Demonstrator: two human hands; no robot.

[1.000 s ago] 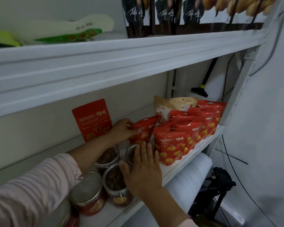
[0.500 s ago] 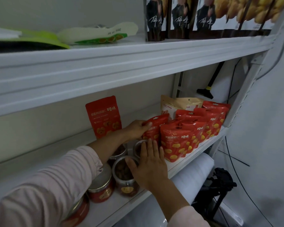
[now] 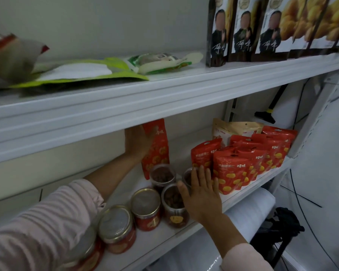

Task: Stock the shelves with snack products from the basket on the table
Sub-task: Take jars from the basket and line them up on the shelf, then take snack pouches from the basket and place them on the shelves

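The left hand reaches to the back of the lower shelf. It lies on the left side of a red pouch that stands up tall by the back wall. The hand is blurry, so I cannot tell if its grip is closed round the pouch or only touching it. A pink sleeve covers that arm. The right hand is flat, with its fingers straight and close together, pointing up. Its grip is wide and it holds nothing. This hand is just in front of a clear jar full of brown snacks. Its fingertips reach up beside the front bag in a row of red pouches. These bags stand one behind the other toward the right end of the shelf. A tan pouch stands behind them. Two more jars with brown snacks sit behind the first one. To the left of the jars, red cans with shiny lids stand near the front edge. On the upper shelf, flat green bags lie on their sides. Tall dark bags stand at its right end. Under the lower shelf lies a big white roll.
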